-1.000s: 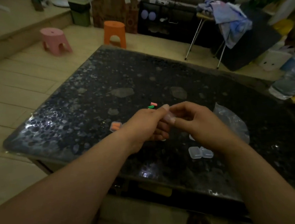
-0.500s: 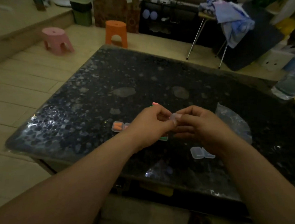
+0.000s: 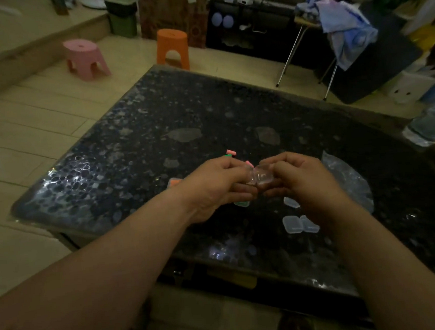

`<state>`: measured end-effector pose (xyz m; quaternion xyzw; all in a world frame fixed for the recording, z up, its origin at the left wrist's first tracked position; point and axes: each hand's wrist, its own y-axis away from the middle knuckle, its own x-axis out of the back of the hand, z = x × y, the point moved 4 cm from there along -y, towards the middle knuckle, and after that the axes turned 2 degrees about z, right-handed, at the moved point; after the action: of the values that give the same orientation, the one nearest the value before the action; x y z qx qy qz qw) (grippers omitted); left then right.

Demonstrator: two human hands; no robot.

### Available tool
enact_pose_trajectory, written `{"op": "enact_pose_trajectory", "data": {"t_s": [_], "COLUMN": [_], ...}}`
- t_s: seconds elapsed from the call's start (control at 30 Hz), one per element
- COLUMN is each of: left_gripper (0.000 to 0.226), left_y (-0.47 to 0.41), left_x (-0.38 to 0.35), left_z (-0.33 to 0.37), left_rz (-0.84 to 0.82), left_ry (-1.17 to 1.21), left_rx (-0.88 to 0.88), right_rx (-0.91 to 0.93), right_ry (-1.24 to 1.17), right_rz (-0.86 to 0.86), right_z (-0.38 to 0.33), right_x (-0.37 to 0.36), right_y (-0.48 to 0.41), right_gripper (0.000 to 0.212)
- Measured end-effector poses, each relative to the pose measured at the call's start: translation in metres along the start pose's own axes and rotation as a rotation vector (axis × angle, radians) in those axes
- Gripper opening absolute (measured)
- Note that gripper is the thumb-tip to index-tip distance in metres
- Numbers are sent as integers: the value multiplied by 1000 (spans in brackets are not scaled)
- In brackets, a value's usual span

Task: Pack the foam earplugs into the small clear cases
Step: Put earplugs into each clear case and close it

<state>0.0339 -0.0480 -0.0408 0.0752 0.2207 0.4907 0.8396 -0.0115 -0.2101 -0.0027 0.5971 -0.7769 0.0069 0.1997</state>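
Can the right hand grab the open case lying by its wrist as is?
Not right away: right hand and left hand both pinch a clear case. The open case on the table lies uncovered beside the wrist, so likely yes once freed.

Clear case (image 3: 260,178), closed before, now opened flat, both halves showing.

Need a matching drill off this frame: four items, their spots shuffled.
Items:
1 empty open clear plastic case
2 pink and green foam earplugs
3 pink plastic stool
4 crumpled clear plastic bag

Spots:
A floor beyond the dark stone table
B tabletop, just beyond the left hand
C tabletop, right of the right hand
D tabletop, nearer than the small clear case both hands pinch

Pairs: 1-D; 2-B; 3-A; 4-C
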Motion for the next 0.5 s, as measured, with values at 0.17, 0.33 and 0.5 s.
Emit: {"op": "enact_pose_trajectory", "data": {"t_s": [0.17,0.33,0.5], "left_gripper": [29,28,44], "left_y": [6,13,20], "left_x": [2,4,11], "left_z": [-9,-32,-33], "left_rz": [-135,-193,-124], "left_ry": [21,0,-20], "left_rx": [148,254,254], "right_rx": [49,62,-3], "right_ry": [136,232,125], "right_rz": [8,-172,-256], "right_z": [-6,-4,-2], "right_x": [0,-18,-27], "right_y": [-1,-3,-9], "right_gripper": [22,21,24]}}
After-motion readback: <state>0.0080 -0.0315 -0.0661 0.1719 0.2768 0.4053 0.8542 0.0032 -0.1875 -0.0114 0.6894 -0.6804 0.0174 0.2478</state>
